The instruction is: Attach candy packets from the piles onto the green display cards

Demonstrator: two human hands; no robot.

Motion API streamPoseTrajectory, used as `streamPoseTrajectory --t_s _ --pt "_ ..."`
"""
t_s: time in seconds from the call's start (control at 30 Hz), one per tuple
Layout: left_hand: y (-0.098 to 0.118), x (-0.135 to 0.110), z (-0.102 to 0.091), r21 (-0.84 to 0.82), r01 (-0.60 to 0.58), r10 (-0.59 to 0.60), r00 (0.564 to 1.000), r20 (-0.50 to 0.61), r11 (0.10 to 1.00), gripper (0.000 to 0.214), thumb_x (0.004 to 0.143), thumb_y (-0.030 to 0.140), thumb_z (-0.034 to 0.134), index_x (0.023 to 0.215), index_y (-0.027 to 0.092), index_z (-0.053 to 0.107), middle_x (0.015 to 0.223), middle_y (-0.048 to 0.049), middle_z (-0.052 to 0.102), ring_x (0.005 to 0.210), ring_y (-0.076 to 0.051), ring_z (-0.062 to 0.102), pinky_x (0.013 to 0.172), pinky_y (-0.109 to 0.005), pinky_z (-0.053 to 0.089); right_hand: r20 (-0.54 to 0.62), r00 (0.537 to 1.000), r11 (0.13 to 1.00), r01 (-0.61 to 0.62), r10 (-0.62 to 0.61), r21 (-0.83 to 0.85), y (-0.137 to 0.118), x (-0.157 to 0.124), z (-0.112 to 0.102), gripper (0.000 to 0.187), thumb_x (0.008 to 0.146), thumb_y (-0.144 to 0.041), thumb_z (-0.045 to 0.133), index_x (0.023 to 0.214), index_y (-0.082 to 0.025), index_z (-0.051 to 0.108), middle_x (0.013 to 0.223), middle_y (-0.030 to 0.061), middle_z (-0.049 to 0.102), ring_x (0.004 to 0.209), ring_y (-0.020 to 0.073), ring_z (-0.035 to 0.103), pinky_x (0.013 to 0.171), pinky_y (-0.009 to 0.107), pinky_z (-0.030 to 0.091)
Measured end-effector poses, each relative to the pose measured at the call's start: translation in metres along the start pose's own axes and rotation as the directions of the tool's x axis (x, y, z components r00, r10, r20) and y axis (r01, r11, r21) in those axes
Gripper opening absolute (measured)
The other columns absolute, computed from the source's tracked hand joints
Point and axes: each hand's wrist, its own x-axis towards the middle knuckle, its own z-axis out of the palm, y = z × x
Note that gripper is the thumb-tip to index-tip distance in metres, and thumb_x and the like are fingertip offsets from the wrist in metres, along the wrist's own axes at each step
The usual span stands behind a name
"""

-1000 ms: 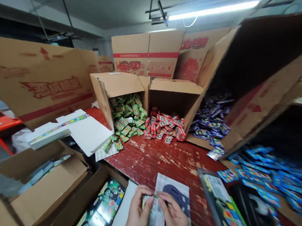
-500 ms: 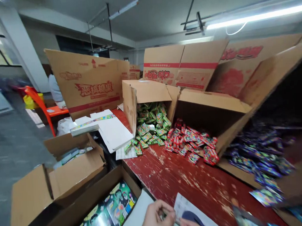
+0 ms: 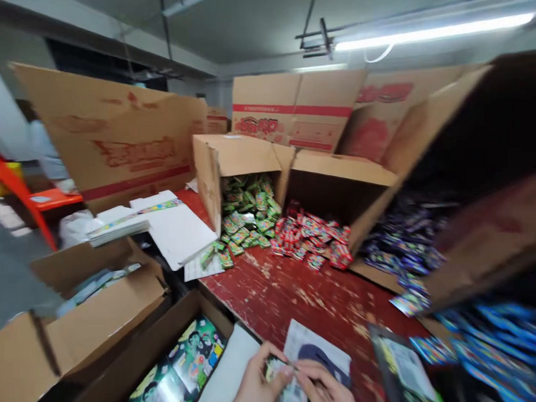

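Observation:
My left hand (image 3: 257, 380) is closed on a thin printed packet (image 3: 292, 396) with dark green and pale patches. On the packet's upper edge, the fingertips of my right hand (image 3: 323, 383) pinch close to my left thumb. Part of the packet is hidden by my fingers, and its exact kind is hard to make out. Behind it on the red table (image 3: 272, 290) lies a white printed sheet (image 3: 300, 336) with a dark blue shape. Left of my hands, an open carton (image 3: 205, 298) holds glossy green printed packs (image 3: 192, 358).
Tipped cartons hold green sachets (image 3: 246, 217), red sachets (image 3: 309, 237), purple sachets (image 3: 403, 242) and blue sachets (image 3: 505, 344). A dark printed pack (image 3: 404, 367) lies at right. White cards (image 3: 175, 229) are stacked at the table's left edge. A person's sleeve (image 3: 48, 151) shows behind an orange chair (image 3: 57, 198).
The view has swung right, so the cartons appear further left and the blue sachets have come into sight. My hands have risen into view, with more of the packet showing between them.

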Motion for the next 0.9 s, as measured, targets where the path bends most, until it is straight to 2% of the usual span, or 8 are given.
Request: streamPoseTrajectory --t_s 0.07,0.17,0.33,0.4,0.5,0.7,0.8,0.9 --pt "0.006 -0.006 -0.005 -0.012 0.022 -0.021 1.000 0.023 1.000 0.040 0.068 0.062 0.065 0.074 0.022 0.062 0.071 -0.0015 0.063 0.076 -0.022 0.058 0.072 -0.030 0.046 0.024 1.000 1.000 0.009 -0.009 -0.018 -0.007 -0.005 0.005 0.030 0.065 -0.052 0.074 0.062 -0.022 0.071 0.072 0.0095 0.067 0.072 0.0249 0.064 0.063 0.034 0.056" --pt "0.003 -0.007 -0.021 -0.005 0.062 -0.061 0.996 0.072 0.998 0.035 0.071 0.057 0.065 0.078 0.023 0.062 0.074 -0.0011 0.065 0.080 -0.023 0.059 0.076 -0.031 0.046 -0.003 1.000 0.997 -0.011 0.011 -0.082 0.003 -0.013 0.001 0.028 0.072 -0.048 0.069 0.070 -0.021 0.073 0.077 0.0100 0.067 0.075 0.0232 0.064 0.061 0.031 0.054" --pt "-0.032 0.003 -0.038 0.096 0.106 -0.120 0.981 0.155 0.990 0.027 0.076 0.046 0.065 0.087 0.022 0.061 0.082 -0.0019 0.069 0.084 -0.025 0.063 0.079 -0.034 0.047 -0.200 0.979 0.960 -0.089 0.035 -0.267 0.041 -0.011 -0.039 0.031 0.076 -0.047 0.064 0.081 -0.018 0.070 0.084 0.0093 0.068 0.077 0.0217 0.063 0.067 0.032 0.052" --pt "-0.048 0.005 -0.034 0.052 0.087 -0.096 0.976 0.196 0.995 0.024 0.078 0.044 0.063 0.089 0.023 0.059 0.095 -0.0045 0.070 0.099 -0.027 0.062 0.091 -0.039 0.043 -0.223 0.973 0.939 -0.122 0.051 -0.320 0.054 0.007 -0.054 0.034 0.077 -0.047 0.061 0.089 -0.017 0.069 0.084 0.0091 0.068 0.073 0.0200 0.061 0.067 0.031 0.051" --pt "-0.064 0.009 -0.019 0.001 0.064 -0.062 0.969 0.238 0.998 0.021 0.079 0.042 0.063 0.086 0.023 0.060 0.119 -0.0090 0.065 0.118 -0.028 0.053 0.104 -0.044 0.033 -0.164 0.983 0.930 -0.133 0.080 -0.344 0.067 0.045 -0.062 0.035 0.072 -0.045 0.064 0.091 -0.016 0.069 0.079 0.0073 0.067 0.063 0.0170 0.057 0.060 0.029 0.048" --pt "-0.077 0.019 0.006 -0.017 0.076 -0.070 0.967 0.246 0.997 0.020 0.076 0.042 0.068 0.078 0.022 0.062 0.131 -0.0133 0.058 0.128 -0.032 0.044 0.108 -0.050 0.029 0.029 0.993 0.934 -0.095 0.112 -0.343 0.072 0.084 -0.059 0.024 0.054 -0.043 0.073 0.058 -0.021 0.067 0.062 0.0037 0.063 0.055 0.0178 0.056 0.055 0.032 0.048" --pt "-0.076 0.048 0.002 -0.140 0.106 -0.062 0.955 0.291 0.984 0.020 0.080 0.038 0.066 0.092 0.023 0.064 0.127 -0.0101 0.060 0.119 -0.029 0.052 0.099 -0.050 0.041 0.072 0.993 0.963 -0.070 0.091 -0.260 0.073 0.113 -0.058 0.022 0.050 -0.048 0.071 0.058 -0.028 0.068 0.066 0.0065 0.066 0.058 0.0267 0.062 0.048 0.039 0.050" --pt "-0.061 0.098 -0.018 -0.241 0.027 0.036 0.967 0.252 0.970 0.028 0.088 0.036 0.055 0.113 0.023 0.058 0.124 -0.0083 0.058 0.106 -0.024 0.057 0.088 -0.045 0.050 0.190 0.982 0.987 0.025 0.006 -0.160 0.069 0.186 -0.036 0.032 0.048 -0.053 0.065 0.078 -0.042 0.071 0.074 0.0076 0.070 0.063 0.0359 0.066 0.037 0.046 0.048"
